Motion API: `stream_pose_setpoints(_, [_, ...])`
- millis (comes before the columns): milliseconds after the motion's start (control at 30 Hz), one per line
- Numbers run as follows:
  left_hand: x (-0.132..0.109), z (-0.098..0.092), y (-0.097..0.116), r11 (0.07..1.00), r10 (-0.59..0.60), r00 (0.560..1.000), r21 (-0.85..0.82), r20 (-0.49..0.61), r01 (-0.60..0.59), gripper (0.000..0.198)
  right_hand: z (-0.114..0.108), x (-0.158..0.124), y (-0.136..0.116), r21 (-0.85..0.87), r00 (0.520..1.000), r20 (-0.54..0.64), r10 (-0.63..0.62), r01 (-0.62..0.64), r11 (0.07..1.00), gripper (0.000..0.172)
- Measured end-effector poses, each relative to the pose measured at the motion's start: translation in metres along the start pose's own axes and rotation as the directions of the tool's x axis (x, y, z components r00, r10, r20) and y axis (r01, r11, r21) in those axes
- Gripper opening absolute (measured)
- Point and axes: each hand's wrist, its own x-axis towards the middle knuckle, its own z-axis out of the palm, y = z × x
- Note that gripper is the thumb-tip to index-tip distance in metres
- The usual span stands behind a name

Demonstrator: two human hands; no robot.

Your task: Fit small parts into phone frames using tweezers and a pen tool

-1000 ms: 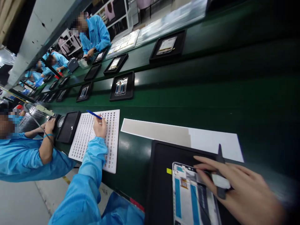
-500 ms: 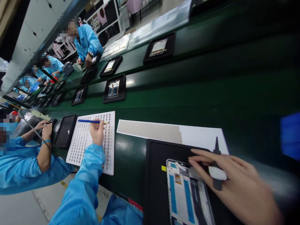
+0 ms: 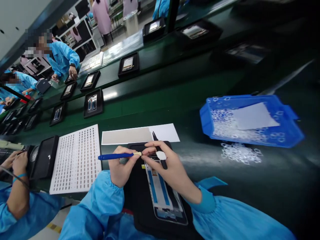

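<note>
My left hand point(image 3: 121, 168) is closed on a blue pen-like tool point(image 3: 115, 156) whose pale tip points right, toward my right fingertips. My right hand point(image 3: 167, 166) grips a black pointed tool point(image 3: 159, 155) with a white patch on it, and its thumb and forefinger pinch together at the blue tool's tip. Both hands hover over a phone frame point(image 3: 163, 195) with blue strips, lying in a black tray point(image 3: 140, 206) at the table's near edge. A white perforated board point(image 3: 75, 160) with rows of small parts lies to the left.
A blue bin point(image 3: 252, 120) of small clear parts sits at right, with loose parts point(image 3: 240, 153) spilled before it. A white and grey sheet point(image 3: 140, 134) lies behind the tray. Black trays with phones point(image 3: 93, 102) ride the green conveyor. A neighbour's hands point(image 3: 13, 160) work at left; other workers stand farther back.
My left hand has left the perforated board and brought the blue tool right to meet my right fingertips over the phone frame. The view has swung right, revealing the blue bin.
</note>
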Motion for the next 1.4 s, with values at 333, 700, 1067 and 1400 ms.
stream_pose_setpoints(333, [0.006,0.013,0.006,0.996,-0.089,0.996,-0.013,-0.03,0.089,0.017,-0.005,0.0,0.001,0.047,0.996,-0.091,-0.009,0.013,0.999,0.017])
stream_pose_setpoints(700, [0.015,0.018,0.012,0.804,-0.523,0.852,-0.318,0.023,0.503,0.034,-0.102,0.016,-0.001,-0.637,0.868,-0.379,-0.32,0.007,0.771,0.017])
stream_pose_setpoints(1067, [-0.009,0.034,-0.009,0.941,-0.337,0.906,0.101,0.255,0.322,0.013,-0.122,0.001,0.009,-0.82,0.952,-0.096,-0.291,0.09,0.565,0.017])
stream_pose_setpoints(1400, [-0.009,0.047,-0.014,0.963,-0.253,0.906,0.179,0.338,0.202,0.011,-0.067,-0.008,0.043,-0.458,0.995,0.094,0.012,0.033,0.889,0.018])
